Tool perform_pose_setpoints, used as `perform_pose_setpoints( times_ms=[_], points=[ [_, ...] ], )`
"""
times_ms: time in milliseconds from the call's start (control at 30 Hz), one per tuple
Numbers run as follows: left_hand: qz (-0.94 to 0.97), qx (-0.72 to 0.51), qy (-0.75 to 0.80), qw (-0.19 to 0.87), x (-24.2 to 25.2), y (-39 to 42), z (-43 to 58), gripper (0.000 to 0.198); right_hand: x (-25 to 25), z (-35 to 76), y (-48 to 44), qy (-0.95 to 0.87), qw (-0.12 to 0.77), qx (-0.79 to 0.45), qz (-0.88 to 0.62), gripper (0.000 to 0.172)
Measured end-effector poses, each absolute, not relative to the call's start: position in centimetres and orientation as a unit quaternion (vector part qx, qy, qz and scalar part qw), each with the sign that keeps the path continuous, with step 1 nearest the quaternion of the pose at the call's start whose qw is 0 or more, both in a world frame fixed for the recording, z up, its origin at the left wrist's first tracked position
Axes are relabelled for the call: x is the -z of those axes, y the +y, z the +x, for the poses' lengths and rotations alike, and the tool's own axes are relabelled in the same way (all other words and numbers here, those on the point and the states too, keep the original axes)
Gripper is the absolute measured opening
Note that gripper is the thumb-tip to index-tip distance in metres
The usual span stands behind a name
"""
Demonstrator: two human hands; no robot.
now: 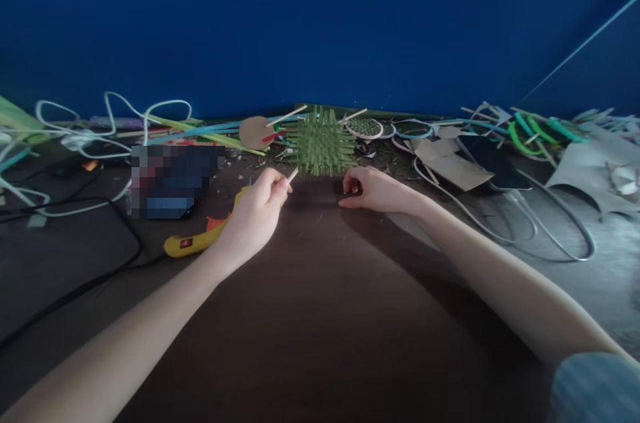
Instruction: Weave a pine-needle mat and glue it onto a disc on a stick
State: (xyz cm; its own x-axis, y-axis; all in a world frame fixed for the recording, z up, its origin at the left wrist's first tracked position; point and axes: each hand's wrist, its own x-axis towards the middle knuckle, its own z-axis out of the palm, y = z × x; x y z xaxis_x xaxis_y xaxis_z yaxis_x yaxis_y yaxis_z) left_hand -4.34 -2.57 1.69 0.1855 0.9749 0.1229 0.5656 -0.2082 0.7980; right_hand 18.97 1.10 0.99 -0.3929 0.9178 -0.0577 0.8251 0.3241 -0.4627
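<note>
One pale stick (293, 175) pinched in my left grip (260, 205), tip toward table's (320, 316) far edge. Right grip (371, 190) half-curled, thumb parted, apparently empty in dim view. I judge stick light, stiff, snappable; hold mid-length, softly. Woven green mat (323, 144) just beyond.

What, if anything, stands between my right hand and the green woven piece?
Nothing visible stands between your right hand and the green woven piece; the hand is by its near right corner. The yellow tool lies by your left hand, outside that path.
</note>
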Motion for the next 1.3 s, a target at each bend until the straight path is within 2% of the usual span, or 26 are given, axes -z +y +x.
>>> perform_pose_setpoints(
  times_ms=[67,167,300,400,500,633,767,933,1100,1300],
  points=[
    [0.705,-0.328,0.547,0.311,-1.7,-2.6,-4.3,0.019,-1.0,19.1,1.1,-0.812,0.105,-0.211,-0.535,0.020],
    [0.704,-0.326,0.549,0.310,-1.8,-2.6,-4.4,0.019,-1.1,19.4,1.1,-0.799,0.130,-0.200,-0.552,0.008],
    [0.705,-0.323,0.554,0.303,-1.9,-2.5,-4.4,0.020,-1.7,20.0,1.1,-0.802,0.153,-0.153,-0.557,0.015],
    [0.703,-0.323,0.560,0.297,-2.0,-2.4,-4.3,0.019,-2.7,20.7,1.1,-0.790,0.097,-0.205,-0.570,0.014],
    [0.705,-0.325,0.559,0.293,-2.0,-2.5,-4.3,0.019,-3.8,21.5,0.8,-0.767,0.001,-0.309,-0.563,0.002],
    [0.709,-0.322,0.555,0.292,-2.0,-2.6,-4.3,0.020,-4.3,21.9,0.4,-0.733,-0.109,-0.391,-0.546,0.014],
    [0.713,-0.320,0.553,0.289,-2.0,-2.6,-4.2,0.020,-4.1,21.6,0.2,-0.719,-0.119,-0.396,-0.558,0.018],
    [0.709,-0.323,0.553,0.295,-1.9,-2.5,-4.2,0.019,-4.3,21.7,0.5,-0.719,-0.149,-0.413,-0.538,0.015],
    [0.713,-0.323,0.548,0.296,-1.7,-2.4,-4.2,0.019,-4.6,21.7,0.4,-0.722,-0.160,-0.398,-0.543,0.025],
    [0.712,-0.322,0.547,0.299,-1.7,-2.5,-4.2,0.020,-4.6,21.8,0.6,-0.718,-0.166,-0.413,-0.535,0.018]
  ],
)
